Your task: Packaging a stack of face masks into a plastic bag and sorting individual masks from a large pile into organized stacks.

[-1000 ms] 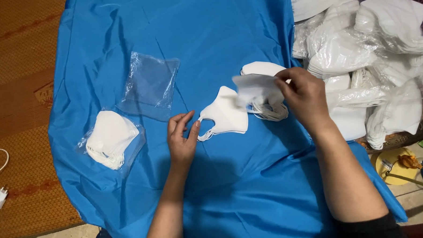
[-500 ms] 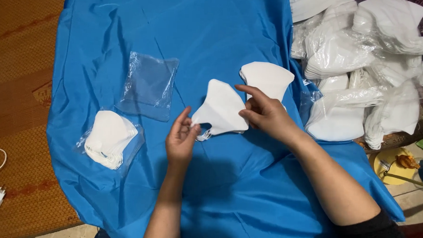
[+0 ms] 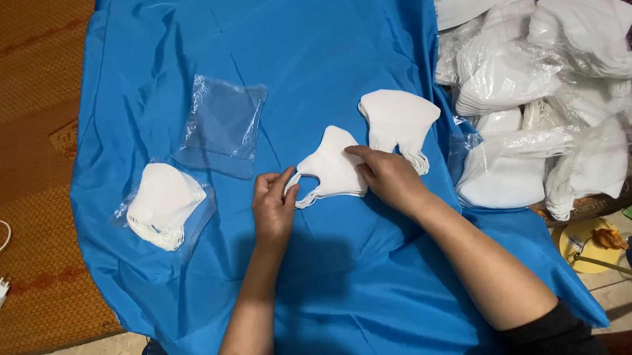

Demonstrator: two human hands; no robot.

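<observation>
**Small stack of masks held between two hands on the blue cloth**

The small stack of white masks lies flat on the blue cloth, close to the middle, and both hands are on it. Its long axis runs from lower left to upper right, a little tilted, with the ear loops at the lower left end and the rounded nose part pointing up.

The left hand is at the lower left end. Its thumb and forefinger are pinched together at the loop edge; they seem to grip the loops, but the fingers cover that spot, so I cannot tell how many layers they have. The right hand rests from the right side, fingers nearly straight and pressing flat on top of the stack, not closed around it. So the stack lies between the hands, to the right of the left grip and to the left of the right palm.

Just beside the right hand, further up and right, lies a second stack of masks, apart from the first one. An empty clear bag lies up and left of the left hand. A filled bag of masks lies well to its left. Many bagged masks are piled at the right edge of the cloth.
</observation>
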